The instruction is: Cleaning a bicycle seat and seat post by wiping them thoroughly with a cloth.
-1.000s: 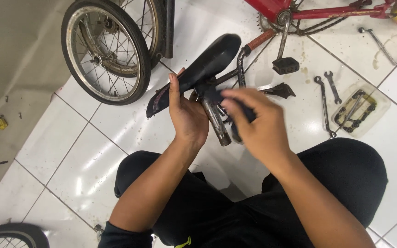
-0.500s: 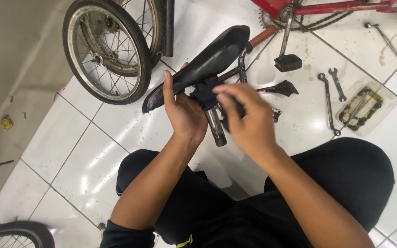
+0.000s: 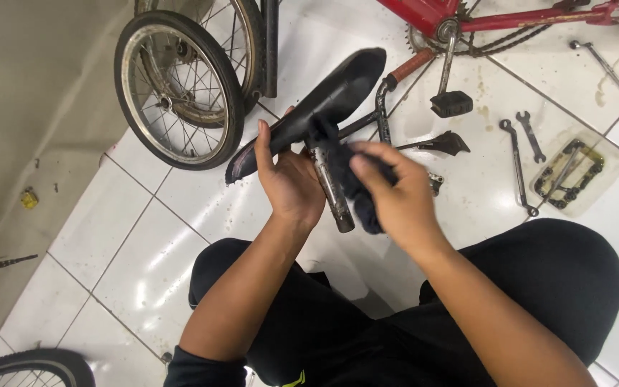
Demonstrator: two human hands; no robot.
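Black saddle [image 3: 317, 107] w/ its metal seat post [image 3: 332, 190] sits in my two hands, up over my lap, above the white tiled floor [image 3: 145, 265]. My left hand [image 3: 291, 179] has its grip pressed together around the underside of the saddle where the post meets it, thumb up along the near edge; I judge that's to keep the whole thing steady while the other hand works. My right hand [image 3: 395, 197] is pinched shut on a dark cloth [image 3: 367, 193], which is bunched against the post just below the saddle clamp, prob. so the cloth can rub the tube.

Saddle's long axis runs diagonal, one end lower-left toward the left hand, other end up-right toward the bike. Which end is the nose I can't tell. Post points down toward me, its lower end free and bare, looks dull and a bit rusty.

Further out: a small spoked wheel [image 3: 177, 89] w/ black tyre lies top left, touching a dark upright bar. Red bike frame [image 3: 510, 18] w/ chain and a black pedal [image 3: 451, 104] is top right. Two spanners [image 3: 521, 161] lie on the tiles near a clear tray [image 3: 574, 172] holding a second pedal. Another tyre edge [image 3: 30, 365] shows bottom left. My legs are in black trousers, crossed.
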